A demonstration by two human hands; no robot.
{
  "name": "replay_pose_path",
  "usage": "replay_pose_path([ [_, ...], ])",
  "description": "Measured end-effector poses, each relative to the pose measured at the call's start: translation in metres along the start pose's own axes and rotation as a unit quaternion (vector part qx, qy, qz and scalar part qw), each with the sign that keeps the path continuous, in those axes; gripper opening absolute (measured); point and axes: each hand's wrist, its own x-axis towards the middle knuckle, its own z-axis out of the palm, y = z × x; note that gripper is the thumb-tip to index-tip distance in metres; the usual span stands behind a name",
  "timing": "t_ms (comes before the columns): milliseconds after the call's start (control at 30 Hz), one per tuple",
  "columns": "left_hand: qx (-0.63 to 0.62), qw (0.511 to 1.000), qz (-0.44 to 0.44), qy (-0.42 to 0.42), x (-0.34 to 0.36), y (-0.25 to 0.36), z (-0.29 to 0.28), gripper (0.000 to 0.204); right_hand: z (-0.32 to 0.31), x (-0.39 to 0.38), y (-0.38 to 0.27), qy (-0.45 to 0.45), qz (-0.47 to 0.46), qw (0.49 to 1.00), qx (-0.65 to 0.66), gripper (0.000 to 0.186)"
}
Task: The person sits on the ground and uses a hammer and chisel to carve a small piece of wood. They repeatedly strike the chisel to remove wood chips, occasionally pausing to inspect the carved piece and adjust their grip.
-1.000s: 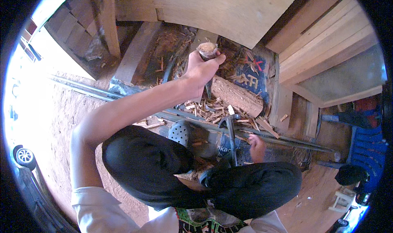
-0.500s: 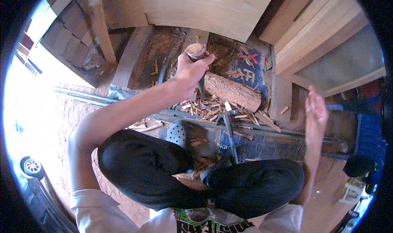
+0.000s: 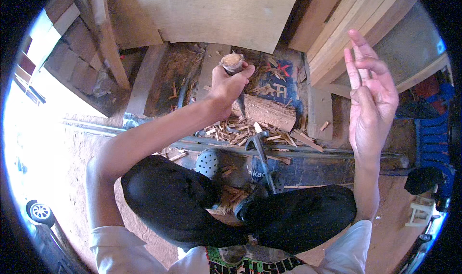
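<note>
My left hand (image 3: pixel 228 88) is wrapped round a chisel (image 3: pixel 233 61), whose worn, pale butt end points up. Its dark narrow blade runs down to the near side of a peeled wooden log (image 3: pixel 269 113); whether the tip touches the wood I cannot tell. Over to the right, my right hand (image 3: pixel 373 91) is raised, palm showing and nothing in it, some fingers stretched and others partly bent. A claw hammer (image 3: pixel 262 156) leans between my feet and the chips, its head up and its handle running down beside my right knee.
Wood chips (image 3: pixel 231 133) lie round the log. A plywood sheet (image 3: pixel 211 14) stands at the back, with long timber beams (image 3: pixel 356 26) on the right. Farther right are a blue plastic chair (image 3: pixel 433 139) and a white stool (image 3: pixel 419 212). A pipe (image 3: pixel 332 152) runs across before my feet.
My right hand has risen from beside my right knee and moved away from me, and its palm shows now. The left hand still holds the chisel near the log. The whole view has shifted slightly.
</note>
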Motion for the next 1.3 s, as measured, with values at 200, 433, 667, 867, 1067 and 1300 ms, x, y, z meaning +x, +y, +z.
replay_pose_path([
  [200, 0.006, 0.999, 0.035, 0.035, 0.007, -0.014, -0.010, 0.011, -0.006, -0.007, 0.018, 0.028, 0.080, 0.995, 0.044, 0.036],
  [433, -0.013, 1.000, 0.004, 0.026, 0.014, -0.028, -0.018, 0.010, 0.008, -0.013, 0.037, -0.010, 0.086, 0.993, 0.086, 0.037],
  [667, 0.006, 1.000, -0.004, 0.015, 0.013, -0.035, -0.010, 0.012, 0.011, -0.016, 0.039, 0.002, 0.116, 0.988, 0.101, 0.037],
  [867, 0.008, 1.000, -0.019, 0.020, 0.014, -0.030, -0.014, 0.013, 0.012, -0.015, 0.036, -0.002, 0.139, 0.985, 0.101, 0.034],
  [1067, 0.006, 1.000, -0.020, 0.022, 0.016, -0.024, -0.016, 0.016, 0.012, -0.015, 0.037, 0.004, 0.136, 0.985, 0.110, 0.033],
  [1300, 0.010, 1.000, 0.002, 0.012, 0.019, -0.031, -0.017, 0.017, 0.015, -0.017, 0.035, 0.004, 0.161, 0.978, 0.131, 0.034],
])
